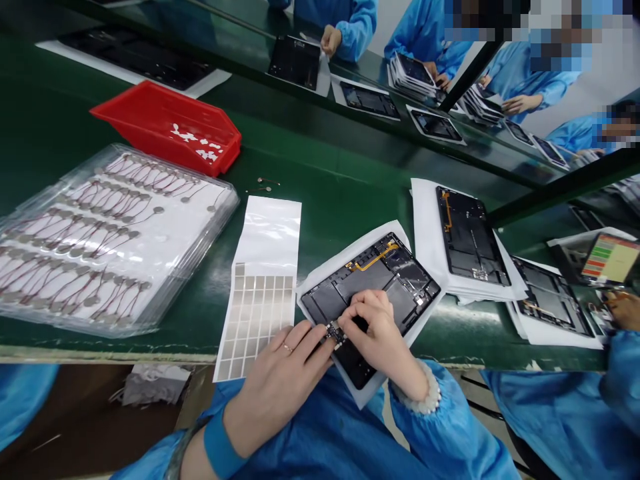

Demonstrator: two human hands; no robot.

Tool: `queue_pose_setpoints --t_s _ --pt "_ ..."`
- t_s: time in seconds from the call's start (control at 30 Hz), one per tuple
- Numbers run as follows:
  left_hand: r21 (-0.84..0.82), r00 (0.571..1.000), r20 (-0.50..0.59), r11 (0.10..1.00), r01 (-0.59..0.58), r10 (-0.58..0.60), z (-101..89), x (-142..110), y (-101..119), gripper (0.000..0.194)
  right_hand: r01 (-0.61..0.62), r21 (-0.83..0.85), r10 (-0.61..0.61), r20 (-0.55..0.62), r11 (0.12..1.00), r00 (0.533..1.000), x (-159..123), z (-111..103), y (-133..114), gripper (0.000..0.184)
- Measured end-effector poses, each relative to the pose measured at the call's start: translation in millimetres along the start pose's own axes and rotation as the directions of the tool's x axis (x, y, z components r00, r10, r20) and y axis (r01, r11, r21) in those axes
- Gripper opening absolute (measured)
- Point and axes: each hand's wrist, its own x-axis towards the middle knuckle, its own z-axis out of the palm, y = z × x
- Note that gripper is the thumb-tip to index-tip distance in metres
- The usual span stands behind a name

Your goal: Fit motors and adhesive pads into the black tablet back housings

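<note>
Blue sleeves (445,427), fingers on a small circuit board (336,332)

Left hand (275,393), ringed and wearing a blue wristband, reaches in with its fingers almost straight and together, the tips at the board's edge. Right hand (377,333) curls over from the other side, thumb and fingers closed on the board in a tight pinch. The board sits at the lower edge of a black tablet housing (325,300), which lies tilted on a white paper sheet (367,398) with a yellow flex cable (373,259) across its upper part.

Left of the hands is a strip of grey square pads (257,320) on white backing, some already gone from its top rows. Beyond it, on the green bench (350,167), are a clear tray (115,240) of wired metal discs, two loose discs (265,185) and a red bin (167,127) holding white scraps. Two more housings (470,237) rest on paper to the right — near them, a co-worker's hand (623,310) and a small colour-chart screen (611,259). Farther off, other blue-sleeved people handle stacked housings (410,73) — whether directly or in a mirror, I cannot tell.
</note>
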Motion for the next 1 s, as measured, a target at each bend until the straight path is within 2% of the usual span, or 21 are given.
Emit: queue_pose_setpoints --t_s 0.33,0.87,1.0 --pt "-0.025 0.999 -0.016 0.999 0.035 -0.036 -0.8 2.6 1.0 0.033 0.026 -0.016 -0.025 0.057 1.0 0.998 3.4 -5.1 0.7 0.015" --pt "-0.012 0.999 -0.016 0.999 0.032 -0.032 -0.6 1.8 2.1 0.033 0.021 -0.013 -0.021 0.043 1.0 0.999 3.4 -3.4 0.3 0.015" --pt "0.023 0.999 0.047 1.0 0.008 -0.009 1.7 -2.1 2.1 0.026 0.032 -0.022 -0.031 0.033 0.999 0.999 3.6 -3.4 1.0 0.015"
